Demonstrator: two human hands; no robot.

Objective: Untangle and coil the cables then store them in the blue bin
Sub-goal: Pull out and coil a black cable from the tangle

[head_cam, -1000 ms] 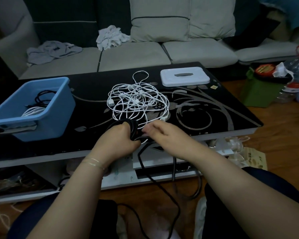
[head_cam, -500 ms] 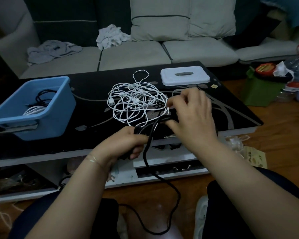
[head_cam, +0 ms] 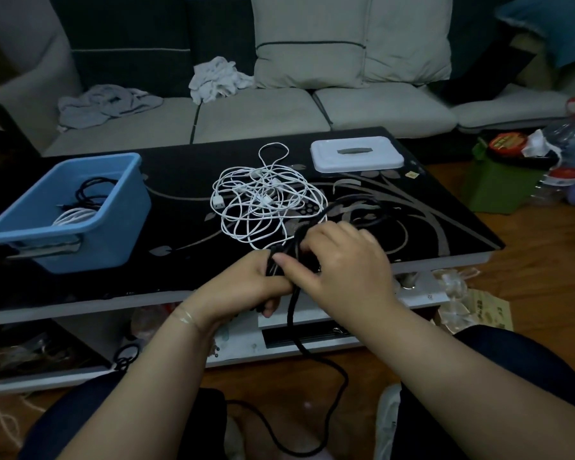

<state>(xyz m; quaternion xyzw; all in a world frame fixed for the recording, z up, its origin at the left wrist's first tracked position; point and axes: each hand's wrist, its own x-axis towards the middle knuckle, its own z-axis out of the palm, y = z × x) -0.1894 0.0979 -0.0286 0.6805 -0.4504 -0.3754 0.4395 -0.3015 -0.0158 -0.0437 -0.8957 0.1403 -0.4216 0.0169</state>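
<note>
Hands meet just in front of the white cable tangle: left hand grips coiled black cable, right hand pinches its loop.

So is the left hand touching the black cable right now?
Touching. The head view shows the left hand with its fingers curled round the bundled black cable, which hangs down from the fist toward the floor.

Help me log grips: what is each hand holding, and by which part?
Left hand grips the black cable at its gathered coil; right hand holds the strand beside it.
</note>
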